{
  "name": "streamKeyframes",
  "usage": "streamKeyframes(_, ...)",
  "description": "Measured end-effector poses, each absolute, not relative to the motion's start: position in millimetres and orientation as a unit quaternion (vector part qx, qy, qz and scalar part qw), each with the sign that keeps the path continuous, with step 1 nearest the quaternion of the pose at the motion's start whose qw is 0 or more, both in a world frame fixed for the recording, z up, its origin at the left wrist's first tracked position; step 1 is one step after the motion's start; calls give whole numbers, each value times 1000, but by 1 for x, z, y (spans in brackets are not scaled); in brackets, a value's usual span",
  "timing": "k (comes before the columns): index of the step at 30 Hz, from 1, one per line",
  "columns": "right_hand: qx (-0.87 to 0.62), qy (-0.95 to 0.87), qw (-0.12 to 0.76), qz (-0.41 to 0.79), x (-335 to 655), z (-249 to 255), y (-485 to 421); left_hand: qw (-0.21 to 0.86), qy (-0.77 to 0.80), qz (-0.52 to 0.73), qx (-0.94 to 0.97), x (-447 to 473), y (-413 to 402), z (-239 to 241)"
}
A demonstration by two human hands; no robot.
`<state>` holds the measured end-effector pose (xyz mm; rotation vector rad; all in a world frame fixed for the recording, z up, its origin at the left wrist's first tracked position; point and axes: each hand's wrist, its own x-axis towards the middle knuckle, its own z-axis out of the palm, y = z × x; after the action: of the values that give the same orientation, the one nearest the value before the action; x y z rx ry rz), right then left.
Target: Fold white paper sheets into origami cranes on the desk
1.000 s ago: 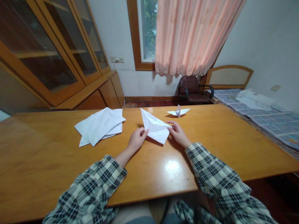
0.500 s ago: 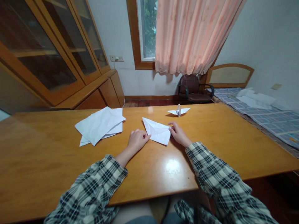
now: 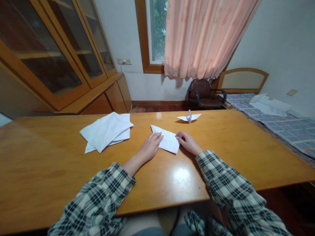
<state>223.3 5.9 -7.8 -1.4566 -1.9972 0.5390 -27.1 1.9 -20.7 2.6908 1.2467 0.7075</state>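
Note:
A folded sheet of white paper [image 3: 169, 141] lies on the wooden table in front of me, creased and with one point reaching to the far left. My left hand [image 3: 150, 145] rests over its left part, fingers stretched out flat and together on the paper. At the right edge, my right hand [image 3: 187, 141] pinches the paper between thumb and curled fingers. Beyond the sheet stands a white origami crane [image 3: 189, 117] with its wings spread, touched by neither hand.
A loose stack of white paper sheets [image 3: 107, 132] lies to the left on the table [image 3: 61, 177]. Past the far edge are a brown armchair [image 3: 200, 93] and a bed [image 3: 275, 121]. A glass-door cabinet [image 3: 61, 59] stands at the left.
My left hand has moved from the paper's left edge onto its surface, its fingers uncurling flat. The right hand stays at the right edge, its fingers slightly more curled.

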Motion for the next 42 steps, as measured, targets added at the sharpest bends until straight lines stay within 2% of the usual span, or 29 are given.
streamKeyframes(14, -529, -753, 303, 250, 226, -5, 7, 84, 445, 138, 881, -29, 5, -24)
streamKeyframes(24, -515, -746, 307, 292, 239, -1, 11, 106, 441, 141, 880, -29, 6, -23)
streamKeyframes(30, -492, -785, 268, 263, 244, 1, 12, 125, 448, 139, 874, -28, 5, -18)
streamKeyframes(42, -456, -808, 261, 265, 247, 4, 11, 114, 440, 147, 879, -31, 7, -22)
